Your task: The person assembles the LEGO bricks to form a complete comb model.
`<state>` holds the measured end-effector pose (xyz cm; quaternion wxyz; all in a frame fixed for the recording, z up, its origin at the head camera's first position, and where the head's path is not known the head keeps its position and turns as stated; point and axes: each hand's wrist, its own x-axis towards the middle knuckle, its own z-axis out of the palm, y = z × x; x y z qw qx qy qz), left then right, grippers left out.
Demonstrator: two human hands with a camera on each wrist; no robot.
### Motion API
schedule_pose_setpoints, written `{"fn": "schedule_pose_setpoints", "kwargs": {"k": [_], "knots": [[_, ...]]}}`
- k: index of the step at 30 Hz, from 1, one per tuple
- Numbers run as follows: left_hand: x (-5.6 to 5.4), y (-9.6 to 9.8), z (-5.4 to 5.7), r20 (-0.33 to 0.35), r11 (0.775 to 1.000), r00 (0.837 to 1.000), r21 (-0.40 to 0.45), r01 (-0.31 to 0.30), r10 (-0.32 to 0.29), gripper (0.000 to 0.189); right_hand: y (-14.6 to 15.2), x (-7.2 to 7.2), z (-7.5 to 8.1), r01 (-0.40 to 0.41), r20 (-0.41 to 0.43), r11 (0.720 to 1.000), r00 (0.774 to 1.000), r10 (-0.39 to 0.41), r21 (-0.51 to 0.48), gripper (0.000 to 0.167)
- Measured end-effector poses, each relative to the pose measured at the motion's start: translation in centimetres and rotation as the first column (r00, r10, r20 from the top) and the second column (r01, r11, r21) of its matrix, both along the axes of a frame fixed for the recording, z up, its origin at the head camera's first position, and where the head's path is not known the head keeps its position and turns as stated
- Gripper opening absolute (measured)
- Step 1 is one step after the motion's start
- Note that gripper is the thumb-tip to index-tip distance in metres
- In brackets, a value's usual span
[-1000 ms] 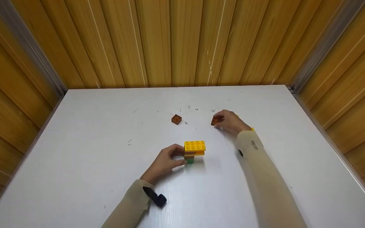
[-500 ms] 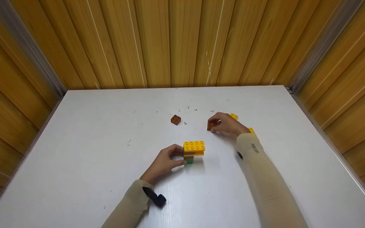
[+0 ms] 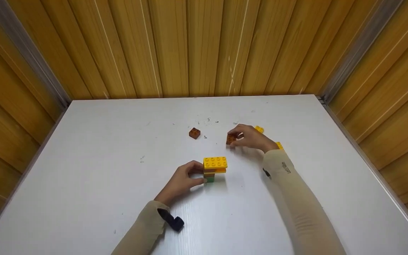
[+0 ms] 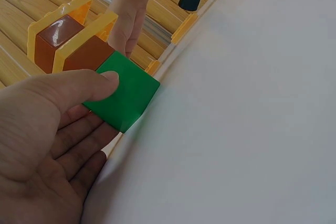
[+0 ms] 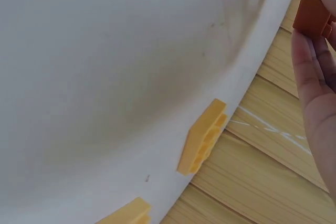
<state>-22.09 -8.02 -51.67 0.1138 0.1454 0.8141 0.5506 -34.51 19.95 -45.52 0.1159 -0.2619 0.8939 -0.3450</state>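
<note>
My left hand [image 3: 180, 181] holds a stack of toy building bricks upright on the table, with the thumb on its green bottom brick [image 4: 128, 88]. Above the green come brown and yellow bricks in turn, topped by a wide yellow brick [image 3: 215, 162] that juts out to the right. Farther back and to the right, my right hand [image 3: 253, 139] pinches a square brown brick [image 3: 230, 139] between thumb and fingers. In the right wrist view that brown brick [image 5: 312, 11] shows at the upper right corner, partly covered by the thumb.
Another brown brick [image 3: 194, 133] lies toward the back of the white table [image 3: 94, 159]. Two yellow bricks lie near my right hand: one brick [image 5: 202, 139] behind it, another brick [image 5: 128, 213] beside the wrist. Wood-patterned walls [image 3: 175, 49] enclose the back and sides.
My right hand has shifted left with the brown brick, and more of the two yellow bricks now shows. My left hand and the stack stay in place.
</note>
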Motion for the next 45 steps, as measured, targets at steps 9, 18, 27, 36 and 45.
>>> {"fn": "schedule_pose_setpoints", "kwargs": {"k": [9,18,27,36,45], "knots": [[0.0,-0.1,0.0,0.021,1.0,1.0,-0.002,-0.013,0.013,0.035,-0.6,0.7,1.2,-0.073,-0.064,0.997,0.995,0.071,-0.027,0.043],[0.1,0.0,-0.1,0.037,1.0,0.999,-0.016,-0.017,0.017,0.034,-1.1,1.5,2.1,-0.108,-0.064,0.994,0.992,0.105,-0.037,0.042],[0.0,0.0,-0.1,0.036,1.0,0.999,0.001,-0.01,0.01,0.034,-1.7,2.6,3.5,-0.174,-0.135,0.982,0.977,0.163,-0.074,0.042],[-0.3,-0.1,-0.1,-0.005,1.0,1.0,0.023,0.022,-0.021,0.033,-2.5,3.6,4.5,-0.252,-0.186,0.963,0.955,0.231,-0.099,0.041],[-0.3,-0.2,-0.2,-0.03,0.999,0.999,0.027,0.034,-0.033,0.033,-3.4,4.9,5.2,-0.341,-0.206,0.933,0.927,0.313,-0.119,0.039]]}}
